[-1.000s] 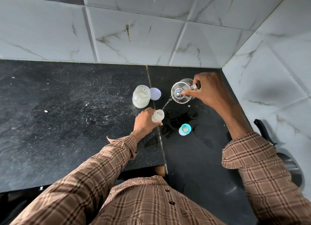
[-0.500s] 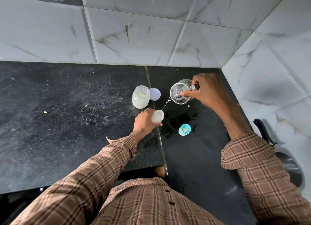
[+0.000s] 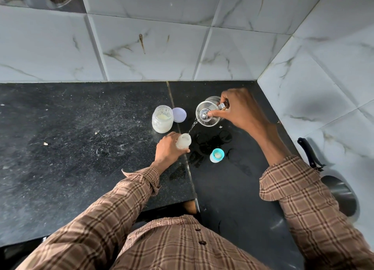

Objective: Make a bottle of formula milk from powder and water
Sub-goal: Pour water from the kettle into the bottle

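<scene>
- The left hand (image 3: 168,148) grips the small translucent plastic feeding bottle (image 3: 183,141), upright on the black stone desk (image 3: 81,138).
- The right hand (image 3: 240,110) grips the lidded clear glass kettle (image 3: 208,114), thumb pressing its lid knob.
- Keep the thin stream centred over the mouth; tilt gently, since puddles already lie just beside.

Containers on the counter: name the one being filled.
The small baby bottle in the left hand; water streams into it from the glass kettle. The powder jar stands untouched.
</scene>
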